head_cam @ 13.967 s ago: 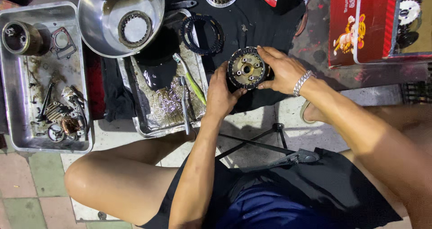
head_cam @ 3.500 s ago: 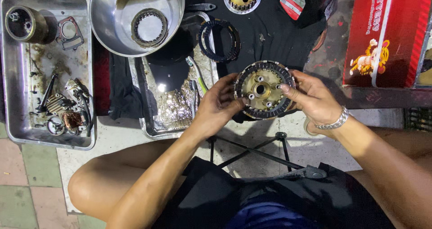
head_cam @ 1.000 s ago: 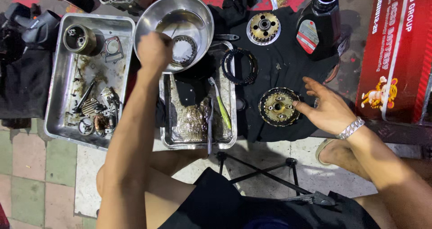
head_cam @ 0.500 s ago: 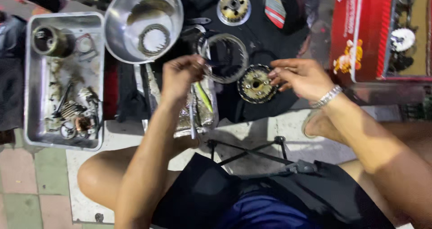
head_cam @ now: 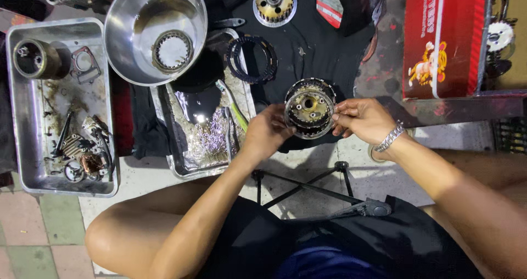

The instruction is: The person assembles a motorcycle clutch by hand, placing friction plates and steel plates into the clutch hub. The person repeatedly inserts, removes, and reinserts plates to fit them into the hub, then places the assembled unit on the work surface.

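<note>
Both hands, left (head_cam: 267, 131) and right (head_cam: 363, 118), pinch the round clutch hub (head_cam: 309, 108) by its opposite rims. Bare black cloth (head_cam: 307, 48) lies just beyond it. A red carton (head_cam: 442, 37) with a yellow figure stands right of it.

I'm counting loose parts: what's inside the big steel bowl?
Inside the steel bowl lies one toothed ring on the bottom, with some dirty liquid residue around it. Whether anything lies beneath the ring cannot be seen.

Both hands gripping round clutch hub (head_cam: 310, 108): left hand (head_cam: 267, 132) and right hand (head_cam: 362, 120) holding opposite edges. Ring plate (head_cam: 172, 51) sitting in steel bowl (head_cam: 126, 32); trays alongside.
</note>
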